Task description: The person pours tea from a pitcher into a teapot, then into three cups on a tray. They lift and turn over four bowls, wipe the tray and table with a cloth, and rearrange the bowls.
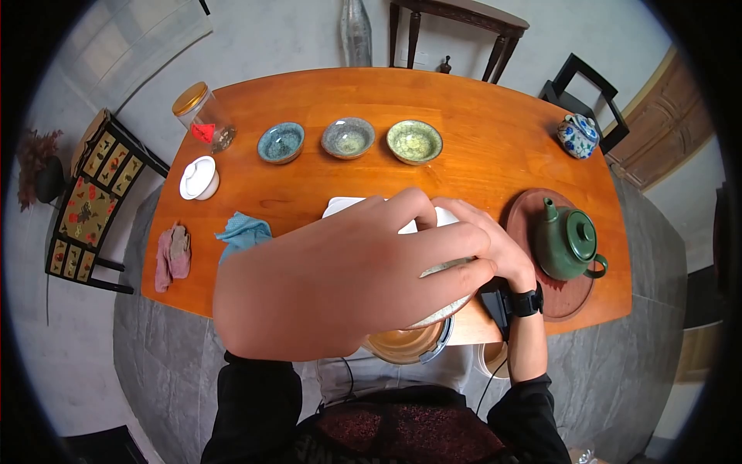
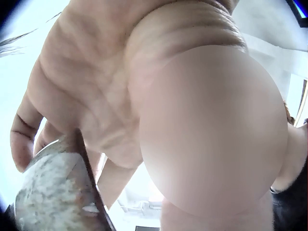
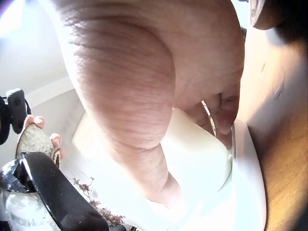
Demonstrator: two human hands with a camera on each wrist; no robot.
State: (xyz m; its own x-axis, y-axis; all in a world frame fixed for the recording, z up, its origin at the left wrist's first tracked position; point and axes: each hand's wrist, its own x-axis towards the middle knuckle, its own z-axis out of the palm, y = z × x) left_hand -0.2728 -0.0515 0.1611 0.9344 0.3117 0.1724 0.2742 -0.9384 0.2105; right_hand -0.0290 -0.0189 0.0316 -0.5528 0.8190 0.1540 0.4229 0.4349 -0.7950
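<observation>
My left hand (image 1: 348, 271) reaches across the middle of the head view and grips a tilted, crackle-glazed bowl (image 1: 442, 311). In the left wrist view, fingers curl over the rim of this bowl (image 2: 57, 192). To its right, my right hand (image 1: 491, 236) bends down over a white tray (image 1: 344, 204). Its thumb and fingers hold a smooth white vessel (image 3: 199, 149) low at the tray in the right wrist view. Most of the vessel is hidden behind the left hand in the head view.
Three glazed bowls (image 1: 348, 139) stand in a row at the back. A green teapot (image 1: 568, 243) sits on a round wooden tray (image 1: 529, 209) at right. Leftward are a glass jar (image 1: 202, 116), white lidded cup (image 1: 199, 179) and blue cloth (image 1: 244, 232). A clear-rimmed container (image 1: 410, 346) is at the front edge.
</observation>
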